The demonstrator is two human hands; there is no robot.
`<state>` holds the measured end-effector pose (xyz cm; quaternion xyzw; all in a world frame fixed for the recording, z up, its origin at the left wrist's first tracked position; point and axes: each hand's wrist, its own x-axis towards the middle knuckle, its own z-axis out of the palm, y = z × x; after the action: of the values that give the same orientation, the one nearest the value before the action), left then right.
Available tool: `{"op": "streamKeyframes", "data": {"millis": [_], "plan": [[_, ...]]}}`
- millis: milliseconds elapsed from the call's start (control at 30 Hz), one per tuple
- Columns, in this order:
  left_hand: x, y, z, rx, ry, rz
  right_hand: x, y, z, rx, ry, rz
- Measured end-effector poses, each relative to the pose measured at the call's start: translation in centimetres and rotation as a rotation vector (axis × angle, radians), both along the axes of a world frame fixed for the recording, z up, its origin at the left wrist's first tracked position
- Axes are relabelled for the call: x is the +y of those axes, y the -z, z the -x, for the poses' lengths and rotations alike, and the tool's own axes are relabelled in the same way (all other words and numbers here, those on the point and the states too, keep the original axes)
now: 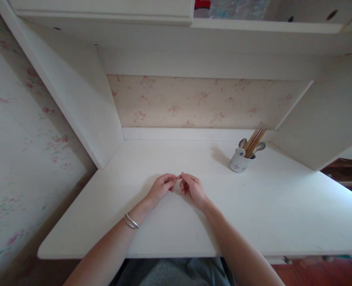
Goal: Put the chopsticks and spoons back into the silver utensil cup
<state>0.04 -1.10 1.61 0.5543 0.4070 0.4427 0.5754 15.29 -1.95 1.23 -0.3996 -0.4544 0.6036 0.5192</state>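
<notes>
My left hand (162, 186) and my right hand (192, 188) meet over the middle of the white desk (214, 234). Their fingertips touch. The fingers of each hand are curled, with thumb and index finger close together. I see no object between them. Two silver bangles (131, 221) circle my left wrist. To the right and further back, apart from both hands, stands a white utensil cup (239, 164) with a pattern of small holes. Upright in it are wooden chopsticks (255, 142) and metal spoons (259, 147).
A white shelf (176, 37) overhangs the desk, with clear plastic bottles (238, 8) and a red label in its open part. White side panels (71, 91) close in the desk left and right. Floral wallpaper (193, 101) covers the back. Drawer knobs (287, 260) show below the front edge.
</notes>
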Motion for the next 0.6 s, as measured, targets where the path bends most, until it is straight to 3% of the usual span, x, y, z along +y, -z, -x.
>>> {"op": "streamKeyframes", "data": {"millis": [200, 367, 600], "plan": [[0.25, 0.0, 0.39, -0.266, -0.073, 0.177, 0.63, 0.35, -0.55, -0.004, 0.18, 0.064], [0.55, -0.34, 0.62, -0.475, -0.057, 0.31, 0.68, 0.41, -0.6, 0.006, 0.175, 0.07], [0.42, -0.36, 0.83, -0.523, -0.032, 0.359, 0.62, 0.42, -0.44, -0.014, 0.169, 0.067]]}}
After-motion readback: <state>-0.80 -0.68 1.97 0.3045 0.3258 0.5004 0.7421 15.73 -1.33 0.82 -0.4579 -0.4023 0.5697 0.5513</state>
